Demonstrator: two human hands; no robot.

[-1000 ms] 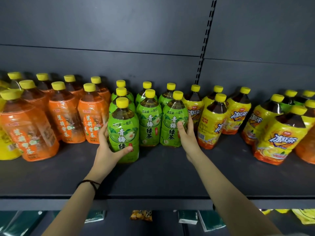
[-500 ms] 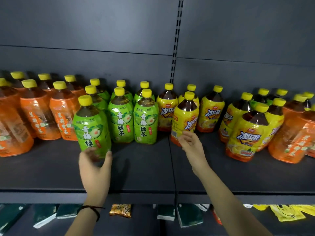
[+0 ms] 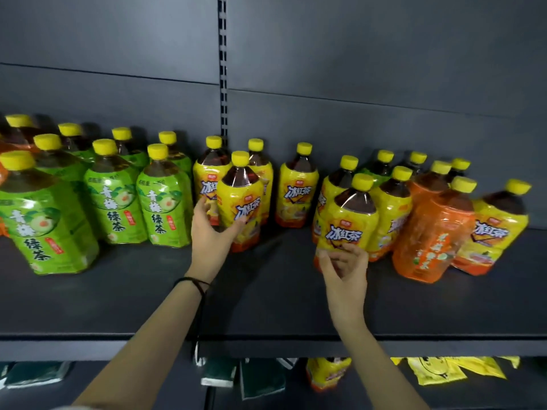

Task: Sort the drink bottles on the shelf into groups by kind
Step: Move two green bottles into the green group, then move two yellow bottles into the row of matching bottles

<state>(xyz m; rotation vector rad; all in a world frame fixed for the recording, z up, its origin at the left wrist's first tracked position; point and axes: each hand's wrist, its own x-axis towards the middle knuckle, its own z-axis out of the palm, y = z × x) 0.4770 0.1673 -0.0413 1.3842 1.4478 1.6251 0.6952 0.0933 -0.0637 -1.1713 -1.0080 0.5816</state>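
With the left hand (image 3: 213, 232), gripping an iced black tea bottle (image 3: 241, 202) on the dark shelf (image 3: 266, 306), thumb across its yellow label. With the right hand (image 3: 344, 261), curling fingers at the base of a second iced black tea bottle (image 3: 350, 220) further right, hold too blurred to confirm. Probably risking a low, loose grasp tipping it into close-packed neighbours. Counting eight yellow iced black teas, seven green plum tea bottles (image 3: 115, 202) at left plus one behind at right, and at least two orange tea bottles (image 3: 435, 232).
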